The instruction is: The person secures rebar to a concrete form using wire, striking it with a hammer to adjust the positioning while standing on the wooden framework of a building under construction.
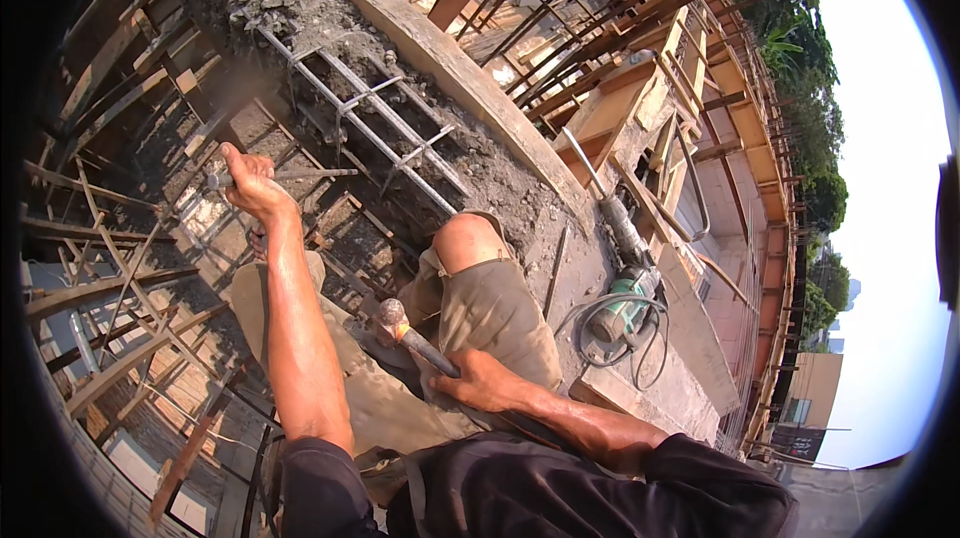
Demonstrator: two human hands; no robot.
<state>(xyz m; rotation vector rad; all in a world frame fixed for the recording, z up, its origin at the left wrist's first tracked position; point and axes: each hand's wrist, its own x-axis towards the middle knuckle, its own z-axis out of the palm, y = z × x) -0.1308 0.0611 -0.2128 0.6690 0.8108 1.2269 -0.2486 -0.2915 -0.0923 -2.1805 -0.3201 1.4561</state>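
Observation:
My left hand is closed around a steel chisel, held out over the open drop. Its blunt end pokes out on the left, and its narrow end points right, toward the beam's side. Over my lap, my right hand grips the handle of a hammer; the worn, rounded head is raised at the upper left of the grip. Ahead runs a chipped concrete beam with bared steel bars and cross ties along its left side. My bent knee rests against its near end.
A green and grey demolition hammer with a coiled cable lies on the concrete to my right, its bit pointing away. On the left, a deep drop holds crossed timber props. Timber formwork and loose boards stand beyond at right.

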